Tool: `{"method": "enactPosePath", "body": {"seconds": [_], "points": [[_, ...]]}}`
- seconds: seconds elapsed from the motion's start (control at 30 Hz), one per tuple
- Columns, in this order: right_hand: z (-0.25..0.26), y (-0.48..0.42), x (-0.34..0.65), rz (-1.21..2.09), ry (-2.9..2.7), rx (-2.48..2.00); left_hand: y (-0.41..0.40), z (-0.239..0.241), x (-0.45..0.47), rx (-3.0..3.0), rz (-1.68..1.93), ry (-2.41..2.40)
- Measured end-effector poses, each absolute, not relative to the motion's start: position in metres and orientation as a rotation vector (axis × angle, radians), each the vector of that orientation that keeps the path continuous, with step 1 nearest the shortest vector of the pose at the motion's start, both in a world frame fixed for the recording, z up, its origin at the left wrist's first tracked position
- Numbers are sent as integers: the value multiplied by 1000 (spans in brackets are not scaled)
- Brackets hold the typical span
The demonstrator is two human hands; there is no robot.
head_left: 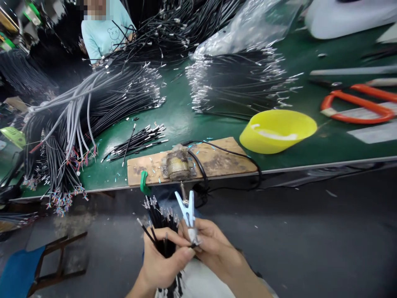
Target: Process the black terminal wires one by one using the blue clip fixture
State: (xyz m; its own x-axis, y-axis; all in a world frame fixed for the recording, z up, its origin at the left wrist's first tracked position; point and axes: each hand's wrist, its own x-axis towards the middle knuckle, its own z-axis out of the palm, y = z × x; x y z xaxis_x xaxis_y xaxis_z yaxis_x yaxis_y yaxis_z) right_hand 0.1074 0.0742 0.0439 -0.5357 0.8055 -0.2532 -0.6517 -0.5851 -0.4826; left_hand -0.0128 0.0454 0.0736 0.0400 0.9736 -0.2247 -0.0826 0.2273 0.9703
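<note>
In front of my body, my left hand (163, 260) is wrapped round a bundle of short black cables (157, 217) with stripped, silvery ends. Its thumb and forefinger pinch a dark cable end next to my other hand. My right hand (217, 250) meets it there, fingers closed at that same spot. A light blue clothespin (187, 213) rises between the hands, its legs pointing up and its lower end wrapped in whitish material. Just behind it, a metal shaft (184, 192) sticks out from a small taped motor (178, 163). Which fingers bear the clothespin is hidden.
A wooden board (217, 157) lies at the edge of the green table (176, 116), with a green clip (144, 182). A yellow tape roll (277, 131), orange-handled scissors (356, 103) and cable piles (238, 82) lie around. A person (107, 31) sits opposite; a blue chair (23, 269) stands left.
</note>
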Motion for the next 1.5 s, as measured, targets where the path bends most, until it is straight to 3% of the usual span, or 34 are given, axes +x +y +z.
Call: {"method": "enactPosePath", "body": {"seconds": [0.33,0.57,0.7,0.87,1.0,1.13,1.5], "points": [[20,75,112,1766,-783,-952,41,31,-29,1026,1038,1158],[22,73,118,1587,-959,-745,44,-10,-35,862,974,1246],[30,75,117,1489,-1137,-749,35,0,-24,772,926,1264],[41,74,115,1365,-1207,-847,32,17,-15,637,1138,1343],[46,71,114,1222,-1284,-899,43,18,-16,683,1021,1334],[46,68,111,1079,-1345,-924,42,34,-13,626,1180,1401],[45,70,114,1328,-1116,-922,36,47,0,566,1199,1379]]}}
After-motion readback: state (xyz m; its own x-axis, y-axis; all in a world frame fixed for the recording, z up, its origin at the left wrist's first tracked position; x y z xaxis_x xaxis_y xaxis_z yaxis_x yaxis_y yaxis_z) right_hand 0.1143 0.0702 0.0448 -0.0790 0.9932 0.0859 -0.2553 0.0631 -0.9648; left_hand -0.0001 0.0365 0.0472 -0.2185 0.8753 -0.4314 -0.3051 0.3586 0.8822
